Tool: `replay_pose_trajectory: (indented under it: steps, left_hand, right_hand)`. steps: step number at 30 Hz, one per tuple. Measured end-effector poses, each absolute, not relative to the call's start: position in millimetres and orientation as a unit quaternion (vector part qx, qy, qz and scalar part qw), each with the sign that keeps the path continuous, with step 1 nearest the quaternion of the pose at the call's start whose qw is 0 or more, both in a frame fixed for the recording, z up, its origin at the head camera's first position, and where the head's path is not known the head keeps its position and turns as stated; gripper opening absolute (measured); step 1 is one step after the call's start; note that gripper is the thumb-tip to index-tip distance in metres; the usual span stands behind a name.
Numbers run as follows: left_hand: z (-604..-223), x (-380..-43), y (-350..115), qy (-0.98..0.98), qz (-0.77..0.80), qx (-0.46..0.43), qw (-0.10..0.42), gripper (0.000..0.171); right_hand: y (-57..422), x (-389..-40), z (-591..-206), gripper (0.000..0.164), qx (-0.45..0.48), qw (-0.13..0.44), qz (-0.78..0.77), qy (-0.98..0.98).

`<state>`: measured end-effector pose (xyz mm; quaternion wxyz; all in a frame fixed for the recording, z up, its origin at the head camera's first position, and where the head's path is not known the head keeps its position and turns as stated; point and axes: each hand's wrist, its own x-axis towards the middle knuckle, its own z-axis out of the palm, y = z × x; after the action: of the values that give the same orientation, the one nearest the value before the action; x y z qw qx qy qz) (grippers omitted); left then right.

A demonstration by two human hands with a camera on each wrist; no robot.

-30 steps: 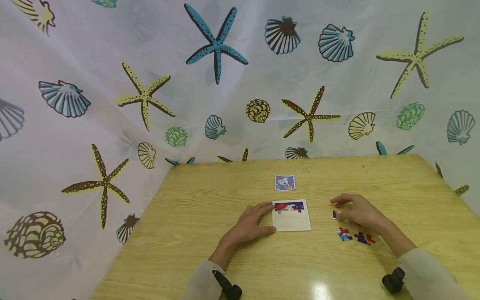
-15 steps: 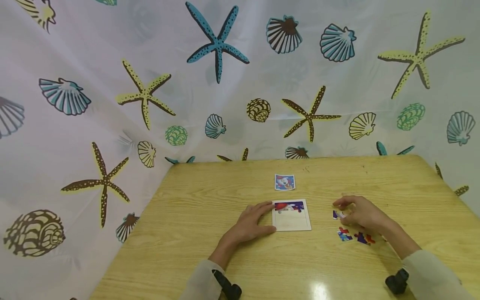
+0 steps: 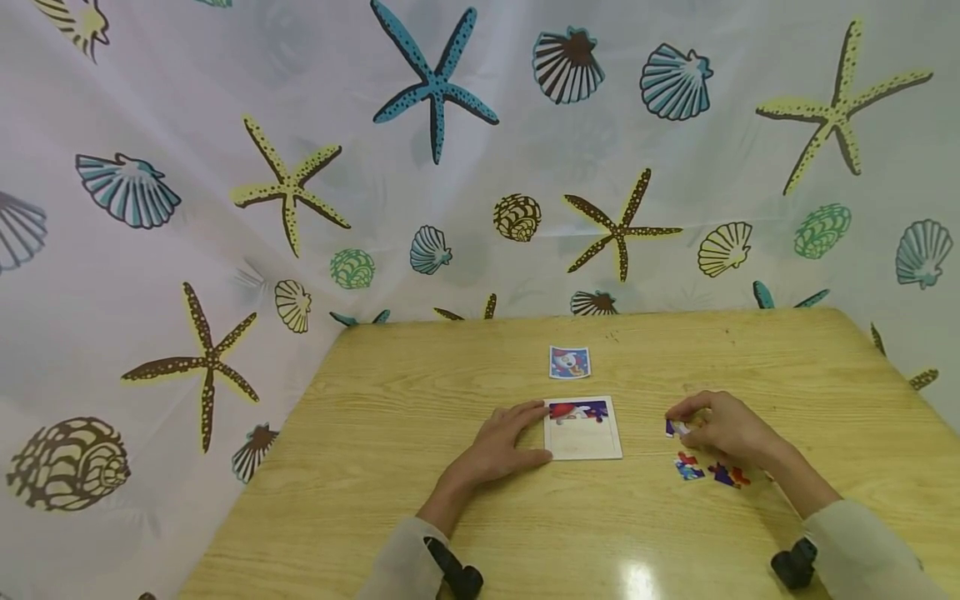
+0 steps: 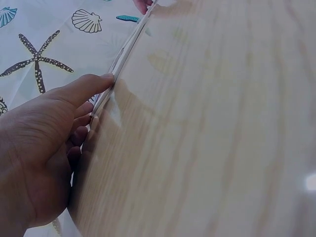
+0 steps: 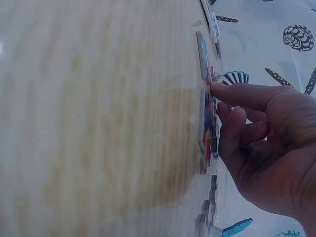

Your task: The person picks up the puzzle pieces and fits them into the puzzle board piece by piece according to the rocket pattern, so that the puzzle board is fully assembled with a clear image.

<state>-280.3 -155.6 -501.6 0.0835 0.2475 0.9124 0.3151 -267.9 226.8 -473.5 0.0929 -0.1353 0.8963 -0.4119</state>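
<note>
My left hand (image 3: 491,450) rests at the left side of a white puzzle frame (image 3: 615,446), fingers at its upper left corner and thumb near the lower left one. In the left wrist view, the thumb tip of the left hand (image 4: 44,143) touches the frame's thin edge. A strip of picture, red, white and purple (image 3: 577,410), fills the frame's top. To the right, my right hand (image 3: 727,429) pinches a purple and white puzzle piece (image 3: 670,428) between thumb and forefinger, low over the table. In the right wrist view, the right hand (image 5: 271,133) is beside several pieces.
A small picture card (image 3: 570,363) lies behind the frame. Joined red and blue pieces (image 3: 689,467) and purple and red pieces (image 3: 727,476) lie below the right hand. The wooden table (image 3: 420,367) meets a shell-patterned curtain (image 3: 465,275) at the back.
The right hand has shifted slightly right and its thumb has drawn back, showing more of the piece between its fingers. The left hand and the frame have stayed in place.
</note>
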Motion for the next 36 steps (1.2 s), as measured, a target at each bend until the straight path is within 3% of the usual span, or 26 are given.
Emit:
replay_pose_trajectory:
  steps: [29,36]
  left_hand:
    - [-500.7,-282.7,-156.6,0.913,0.316,0.242,0.084,0.074]
    - [-501.6,-280.8,-156.5,0.912,0.32,0.241,0.085,0.074]
  right_hand:
    - [210.2,-270.9,-464.3,0.033,-0.115,0.115,-0.478,0.863]
    - [196.2,-275.1,-466.3,0.028,-0.145,0.084,-0.475,0.864]
